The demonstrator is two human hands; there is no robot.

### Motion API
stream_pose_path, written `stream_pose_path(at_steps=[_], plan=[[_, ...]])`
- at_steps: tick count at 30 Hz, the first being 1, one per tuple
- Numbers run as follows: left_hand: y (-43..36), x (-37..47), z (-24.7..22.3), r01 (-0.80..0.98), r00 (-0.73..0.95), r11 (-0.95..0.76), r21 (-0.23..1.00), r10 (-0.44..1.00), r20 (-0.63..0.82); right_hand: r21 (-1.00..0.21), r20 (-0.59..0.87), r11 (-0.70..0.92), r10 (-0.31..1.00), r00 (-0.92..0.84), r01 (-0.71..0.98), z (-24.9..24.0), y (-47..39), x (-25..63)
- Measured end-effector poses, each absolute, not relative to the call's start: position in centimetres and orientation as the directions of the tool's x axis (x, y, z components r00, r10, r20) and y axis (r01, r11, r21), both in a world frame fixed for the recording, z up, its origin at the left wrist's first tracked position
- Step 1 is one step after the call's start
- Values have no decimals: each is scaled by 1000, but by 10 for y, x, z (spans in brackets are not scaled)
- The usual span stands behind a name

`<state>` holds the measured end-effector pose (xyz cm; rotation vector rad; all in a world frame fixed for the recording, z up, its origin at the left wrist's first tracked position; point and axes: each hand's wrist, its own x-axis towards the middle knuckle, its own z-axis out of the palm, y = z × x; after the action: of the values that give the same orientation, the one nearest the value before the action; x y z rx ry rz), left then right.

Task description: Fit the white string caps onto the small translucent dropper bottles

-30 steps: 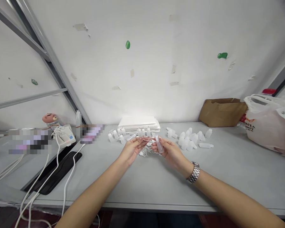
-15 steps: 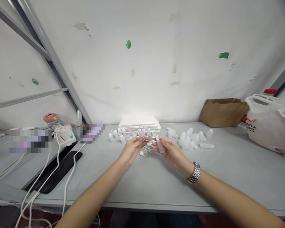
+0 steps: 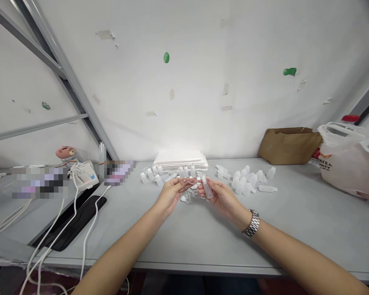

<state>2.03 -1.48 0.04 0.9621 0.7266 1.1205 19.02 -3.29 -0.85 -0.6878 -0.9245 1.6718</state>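
Note:
My right hand [image 3: 224, 197] is closed around a small translucent squeeze bottle [image 3: 207, 190], tilted with its narrow top toward my left hand. My left hand [image 3: 169, 196] pinches a thin white cord [image 3: 191, 183] between thumb and fingers, close to the bottle's top. Whether the cord is joined to the bottle is too small to make out. Under and between the hands lies a little heap of white caps with cords [image 3: 187, 196]. Behind my left hand stand several small bottles [image 3: 158, 180], some with cords. Right of my right hand is a group of similar bottles [image 3: 242, 182], some upright, some lying.
A stack of white boards or sheets [image 3: 180, 159] lies against the wall. At the right are a brown paper bag [image 3: 289, 145] and a full plastic bag [image 3: 350, 164]. To the left, a black tray-like object [image 3: 80, 221], white cables [image 3: 90, 229] and a white power strip [image 3: 85, 175].
The fingers of my left hand have shifted slightly with the cord near the bottle's top. My right hand and the bottle have hardly moved.

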Motion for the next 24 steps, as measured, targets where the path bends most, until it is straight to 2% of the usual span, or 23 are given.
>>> stream_pose_path(at_steps=[24], plan=[[-18,22,3,-400,300,137,906,954,-12,-826,-46,-191,960,-276,-530,-7,-33,191]])
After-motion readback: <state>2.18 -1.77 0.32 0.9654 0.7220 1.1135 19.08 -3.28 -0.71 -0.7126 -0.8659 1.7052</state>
